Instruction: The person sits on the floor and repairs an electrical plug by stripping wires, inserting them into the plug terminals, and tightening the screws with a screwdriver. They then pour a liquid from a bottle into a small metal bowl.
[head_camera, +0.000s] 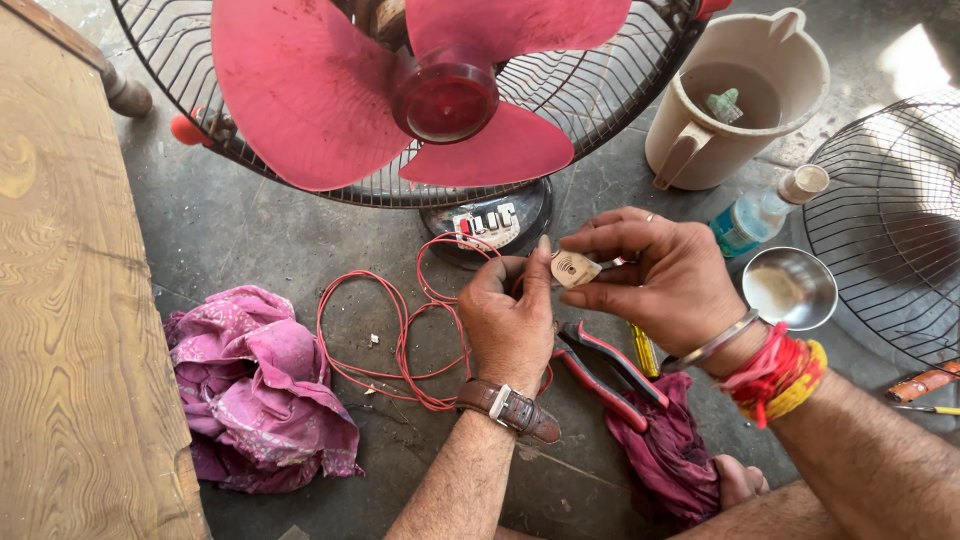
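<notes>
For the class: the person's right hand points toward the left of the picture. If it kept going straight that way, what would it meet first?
The right hand already pinches a small beige part, so it would push that straight into the left hand, whose thumb and fingertips touch the same part. Beyond lies the red wire, though depth is hard to judge.

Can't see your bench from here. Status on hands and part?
Left hand and right hand both pinch small beige round plastic part. Red wire loops beneath. Red-handled pliers lie close.
</notes>
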